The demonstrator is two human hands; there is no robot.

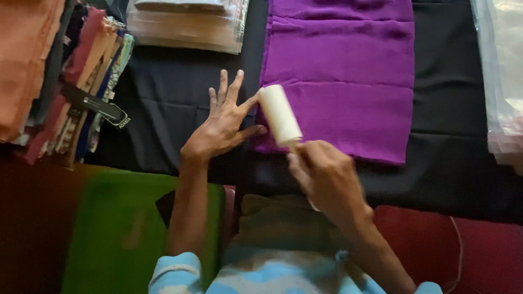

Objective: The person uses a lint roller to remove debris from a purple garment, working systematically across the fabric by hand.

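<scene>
lint-rolling step in hand: right hand (327,174) closed on the white lint roller (279,114) at the purple cloth (340,76) near edge, left hand (220,128) open flat beside it; next stroke calls for even pressure.

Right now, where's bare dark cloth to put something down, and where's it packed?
Bare patches of black cloth: between the folded purple fabric and the stack of coloured folded fabrics, above the left hand; and right of the purple fabric, up to the clear plastic bags. Crowded: lower centre, where the right hand holds the white lint roller.
</scene>
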